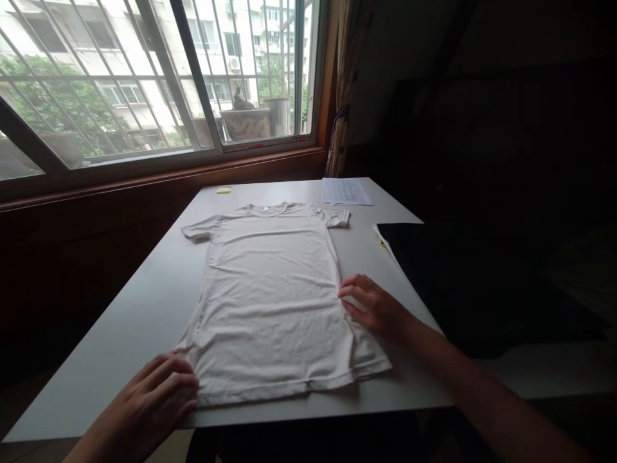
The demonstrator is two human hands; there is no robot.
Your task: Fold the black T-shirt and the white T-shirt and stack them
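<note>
A white short-sleeved T-shirt (pixel 274 296) lies spread on the white table (pixel 144 302), its collar toward the window and its hem near the front edge. Light wrinkles run across its body. At the lower left corner of the hem, my left hand (pixel 161 389) has its fingers closed on the fabric. Partway up the opposite side, my right hand (pixel 371 302) pinches the shirt's side edge between thumb and fingers. Below that hand, the lower right part of the shirt is uneven, with a back layer flaring out to the right.
Printed paper sheets (pixel 347 191) lie at the table's far edge, and a small yellow note (pixel 223 190) sits at the far left. Dark cloth (pixel 472 283) covers the right side. Beyond the table are a barred window (pixel 144 77) and a tied curtain (pixel 343 96).
</note>
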